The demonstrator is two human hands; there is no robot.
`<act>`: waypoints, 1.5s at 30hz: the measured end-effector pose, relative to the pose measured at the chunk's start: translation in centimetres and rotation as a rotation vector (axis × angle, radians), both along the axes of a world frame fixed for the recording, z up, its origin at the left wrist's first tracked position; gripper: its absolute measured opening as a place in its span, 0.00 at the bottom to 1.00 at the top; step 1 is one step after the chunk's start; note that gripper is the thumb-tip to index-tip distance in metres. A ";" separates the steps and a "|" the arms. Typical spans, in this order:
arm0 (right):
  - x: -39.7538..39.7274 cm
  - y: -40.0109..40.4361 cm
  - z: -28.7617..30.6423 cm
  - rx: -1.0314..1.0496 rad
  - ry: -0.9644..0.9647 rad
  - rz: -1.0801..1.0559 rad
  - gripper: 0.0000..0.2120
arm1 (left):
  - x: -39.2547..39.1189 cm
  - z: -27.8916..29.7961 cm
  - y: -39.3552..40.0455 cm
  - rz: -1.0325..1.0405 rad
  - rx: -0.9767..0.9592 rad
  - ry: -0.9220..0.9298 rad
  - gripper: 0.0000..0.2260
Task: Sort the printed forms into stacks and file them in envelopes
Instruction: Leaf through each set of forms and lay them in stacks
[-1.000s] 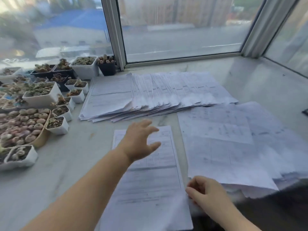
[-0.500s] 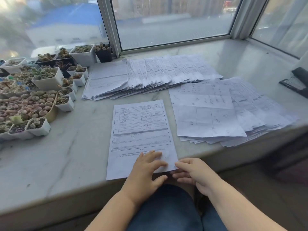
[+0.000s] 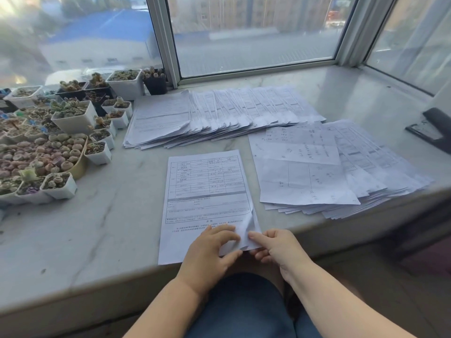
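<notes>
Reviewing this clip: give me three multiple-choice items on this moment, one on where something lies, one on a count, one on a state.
1. Where are the plant pots?
A. on the sill's left side
B. by the dark object at right
C. on the papers

2. How many fanned paper stacks lie beyond the single form?
A. one
B. two
C. four

3. What state is the form's near right corner in?
A. flat
B. torn off
C. lifted and creased

Answers:
1 A, the pots cluster left of the papers.
2 B, a back stack and a right stack.
3 C, the left hand and right hand work it up.
</notes>
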State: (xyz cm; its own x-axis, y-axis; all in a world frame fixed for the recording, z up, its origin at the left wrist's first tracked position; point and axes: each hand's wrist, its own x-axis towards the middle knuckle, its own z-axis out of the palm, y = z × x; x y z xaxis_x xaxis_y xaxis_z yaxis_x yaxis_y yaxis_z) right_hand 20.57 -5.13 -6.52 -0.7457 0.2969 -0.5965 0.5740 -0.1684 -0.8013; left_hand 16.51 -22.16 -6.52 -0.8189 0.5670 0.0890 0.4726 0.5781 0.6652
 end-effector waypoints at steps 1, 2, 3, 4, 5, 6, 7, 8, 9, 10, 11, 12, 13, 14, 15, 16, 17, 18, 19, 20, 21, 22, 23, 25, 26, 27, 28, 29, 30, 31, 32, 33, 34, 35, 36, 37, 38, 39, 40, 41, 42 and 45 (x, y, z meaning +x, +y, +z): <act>0.0 0.0 -0.1 0.005 0.002 -0.007 0.11 | 0.0 0.1 0.0 0.015 0.005 -0.014 0.11; -0.1 0.0 -0.2 0.006 0.005 -0.012 0.12 | -0.1 0.1 0.0 0.032 0.018 -0.030 0.11; -0.1 0.0 -0.2 0.006 0.006 -0.012 0.12 | -0.2 0.1 -0.1 0.049 0.040 -0.050 0.11; 0.0 0.1 -0.2 0.004 0.010 -0.010 0.12 | -0.3 0.1 -0.1 0.062 0.062 -0.072 0.10; -0.1 0.2 -0.2 0.002 0.012 -0.004 0.13 | -0.5 0.1 -0.1 0.075 0.080 -0.092 0.10; -0.1 0.3 -0.2 -0.001 0.012 0.002 0.13 | -0.6 0.1 -0.1 0.088 0.093 -0.107 0.08; -0.2 0.3 -0.1 -0.010 0.008 0.008 0.13 | -0.7 0.1 -0.1 0.102 0.105 -0.114 0.06; -0.2 0.4 -0.1 -0.030 0.001 0.008 0.13 | -0.8 0.1 -0.2 0.118 0.120 -0.121 0.05; -0.3 0.5 0.0 -0.058 -0.011 0.004 0.13 | -0.9 0.1 -0.2 0.131 0.137 -0.127 0.04; -0.3 0.7 0.1 -0.094 -0.021 -0.003 0.13 | -0.9 0.1 -0.2 0.137 0.150 -0.129 0.05; -0.3 0.9 0.2 -0.129 -0.030 -0.007 0.12 | -0.9 0.1 -0.2 0.139 0.154 -0.123 0.07; -0.3 1.1 0.2 -0.160 -0.031 -0.008 0.10 | -0.8 0.2 -0.3 0.140 0.159 -0.111 0.09; -0.2 1.3 0.2 -0.181 -0.027 -0.003 0.08 | -0.8 0.2 -0.3 0.143 0.163 -0.098 0.11; -0.1 1.5 0.2 -0.182 -0.016 0.003 0.06 | -0.7 0.2 -0.3 0.143 0.167 -0.087 0.12; 0.0 1.6 0.3 -0.161 -0.002 0.008 0.04 | -0.7 0.1 -0.3 0.145 0.169 -0.079 0.13; 0.0 1.8 0.3 -0.117 0.016 0.009 0.03 | -0.8 0.1 -0.3 0.151 0.176 -0.078 0.12; 0.1 1.9 0.2 -0.060 0.037 0.005 0.03 | -0.8 0.0 -0.3 0.164 0.189 -0.091 0.11; 0.0 2.0 0.2 -0.010 0.059 0.000 0.05 | -0.8 -0.1 -0.2 0.183 0.214 -0.117 0.08; 0.0 2.1 0.3 0.024 0.074 0.010 0.05 | -0.8 -0.1 -0.2 0.206 0.241 -0.147 0.04; -0.1 2.0 0.4 0.031 0.078 0.035 0.04 | -0.8 -0.1 -0.2 0.217 0.261 -0.174 0.01; -0.3 1.9 0.7 0.015 0.063 0.072 0.04 | -0.8 -0.1 -0.2 0.213 0.273 -0.189 0.02; -0.5 1.9 0.9 -0.011 0.032 0.114 0.09 | -0.7 -0.2 -0.3 0.192 0.278 -0.196 0.04; -0.7 1.9 1.1 -0.039 -0.013 0.143 0.13 | -0.7 -0.2 -0.3 0.169 0.273 -0.195 0.05; -1.0 1.8 1.3 -0.093 -0.075 0.179 0.13 | -0.7 -0.1 -0.3 0.136 0.249 -0.181 0.06; -1.1 1.8 1.2 -0.116 -0.086 0.176 0.11 | -0.7 -0.2 -0.3 0.129 0.236 -0.171 0.06; -1.1 1.6 1.1 -0.130 -0.089 0.156 0.09 | -0.8 -0.2 -0.3 0.129 0.223 -0.164 0.05; -1.2 1.4 0.9 -0.125 -0.083 0.136 0.07 | -0.8 -0.2 -0.3 0.131 0.210 -0.159 0.05; -1.2 1.2 0.7 -0.111 -0.074 0.118 0.05 | -0.9 -0.2 -0.3 0.134 0.196 -0.157 0.06; -1.2 1.0 0.5 -0.090 -0.062 0.106 0.05 | -0.9 -0.2 -0.2 0.138 0.186 -0.153 0.06; -1.2 0.7 0.5 -0.070 -0.050 0.092 0.06 | -1.0 -0.2 -0.2 0.143 0.179 -0.148 0.06; -1.2 0.5 0.4 -0.049 -0.037 0.080 0.07 | -1.0 -0.2 -0.2 0.152 0.175 -0.143 0.05; -1.2 0.4 0.4 -0.035 -0.027 0.065 0.09 | -1.0 -0.2 -0.1 0.163 0.171 -0.136 0.04; -1.2 0.3 0.3 -0.030 -0.023 0.045 0.11 | -1.1 -0.2 -0.1 0.177 0.168 -0.130 0.02; -1.2 0.4 0.3 -0.030 -0.026 0.025 0.13 | -1.1 -0.2 -0.1 0.196 0.166 -0.125 0.03; -1.2 0.5 0.4 -0.035 -0.031 0.007 0.14 | -1.1 -0.2 -0.1 0.215 0.165 -0.123 0.05; -1.1 0.6 0.4 -0.044 -0.037 -0.004 0.15 | -1.1 -0.2 -0.1 0.229 0.164 -0.121 0.07; -1.0 0.7 0.5 -0.053 -0.041 -0.005 0.15 | -1.1 -0.2 -0.1 0.235 0.160 -0.118 0.09; -1.0 0.8 0.6 -0.064 -0.044 0.000 0.15 | -1.1 -0.3 -0.1 0.235 0.158 -0.115 0.09; -0.9 0.8 0.5 -0.070 -0.046 0.010 0.16 | -1.1 -0.3 -0.1 0.233 0.161 -0.112 0.10; -0.9 0.9 0.6 -0.075 -0.049 0.019 0.16 | -1.1 -0.3 -0.2 0.230 0.165 -0.110 0.10; -0.9 0.9 0.5 -0.076 -0.053 0.025 0.17 | -1.1 -0.3 -0.2 0.226 0.165 -0.109 0.10; -0.9 1.1 0.7 -0.081 -0.067 0.038 0.17 | -1.0 -0.3 -0.2 0.201 0.164 -0.120 0.05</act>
State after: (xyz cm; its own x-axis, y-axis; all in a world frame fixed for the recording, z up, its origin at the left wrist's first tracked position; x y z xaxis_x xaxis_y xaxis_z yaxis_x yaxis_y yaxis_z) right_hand 19.64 -4.06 -5.84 -0.7127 0.2185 -0.6665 0.6332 -0.2082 -0.7454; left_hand 15.48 -22.40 -6.84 -0.9237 0.3781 0.0620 0.2718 0.5326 0.8015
